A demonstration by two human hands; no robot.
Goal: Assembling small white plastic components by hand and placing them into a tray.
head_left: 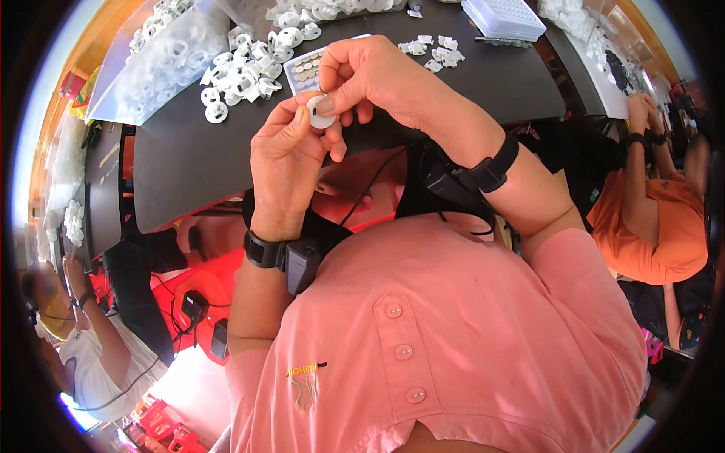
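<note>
Work in hand: one small white disc (pixel 322 118) is held above the near edge of the tabletop (pixel 189 158), in front of the person's chest.

**Hand state**
- Left hand (pixel 285 162): closed on the disc from below; the thumb lies against its left face.
- Right hand (pixel 370 75): closed on the same disc from above, pinching it between thumb and forefinger. Whether a second small part sits under the fingertips cannot be told.

**Progress, judged from the layout**
- The piece in hand appears to be mid-operation: both hands grip it, and it has not been set down.
- A loose heap of white rings (pixel 245 68) lies on the tabletop just beyond the hands. A clear bag (pixel 162 60) at the far left holds many more, so a large stock looks to be unprocessed.
- A small tray (pixel 310 68) of round metallic pieces sits beside the heap, still well filled.
- A few small white bits (pixel 432 51) lie scattered to the right. Whether these are finished units cannot be told.

**Materials and shapes**
- Disc: opaque white, smooth, flat and round; it looks like moulded plastic.
- Rings: the same white, with open centres and small tabs.
- Tabletop: matte black, flat.
- White block (pixel 504 16) at the far edge: rectangular, its top dotted with a regular grid.
- Both wrists carry black straps with small black units and cables.

**Surroundings**
Other people are seated to the left and to the right.
</note>
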